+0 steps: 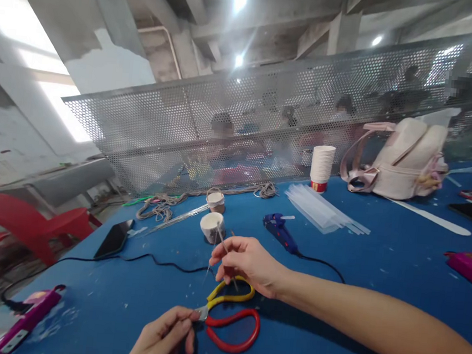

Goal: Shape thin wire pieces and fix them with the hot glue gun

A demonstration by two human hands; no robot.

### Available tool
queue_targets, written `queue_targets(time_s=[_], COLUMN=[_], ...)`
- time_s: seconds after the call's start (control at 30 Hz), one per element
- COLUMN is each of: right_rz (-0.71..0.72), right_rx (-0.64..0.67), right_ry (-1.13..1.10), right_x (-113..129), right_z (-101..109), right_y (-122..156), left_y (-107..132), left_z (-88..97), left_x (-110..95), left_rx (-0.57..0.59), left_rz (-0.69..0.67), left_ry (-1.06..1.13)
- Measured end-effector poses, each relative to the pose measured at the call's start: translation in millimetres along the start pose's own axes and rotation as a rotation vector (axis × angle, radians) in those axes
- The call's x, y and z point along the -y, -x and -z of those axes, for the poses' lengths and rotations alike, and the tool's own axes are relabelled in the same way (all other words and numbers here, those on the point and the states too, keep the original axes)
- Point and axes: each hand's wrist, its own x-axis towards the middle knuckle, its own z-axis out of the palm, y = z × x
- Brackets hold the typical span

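Observation:
My right hand (248,264) is closed in a pinch around a thin grey stick (223,242), held at a slant. The upper end of the stick overlaps a white paper cup (210,231); whether it touches the cup I cannot tell. A fine, thread-like line hangs near those fingertips. My left hand (170,335) has its thumb and fingers closed at the metal end of a pair of scissors (231,346), whose blades are mostly hidden by the hand. The scissors have one red and one yellow handle loop, pointing right, below my right hand.
A blue glue gun (280,232) with a black cord lies beyond my right hand. Behind it are clear glue sticks (320,210), stacked paper cups (321,167) and a pale backpack (404,160). A phone (114,239) and purple power strip (30,321) lie left; perforated metal panels (161,131) border the table.

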Motion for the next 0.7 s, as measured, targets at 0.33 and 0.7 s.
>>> queue_targets(time_s=[0.33,0.7], right_rz=[-0.009,-0.14], right_rx=[-0.033,-0.128], right_ry=[-0.039,-0.213], right_x=[-18,-21], right_z=[4,4], right_y=[-5,-5], left_y=[-6,15], left_z=[-7.1,-18.1], left_x=[-7,0], left_rx=[0.101,-0.116], left_rz=[0.073,-0.204], left_ry=[-0.084,-0.003])
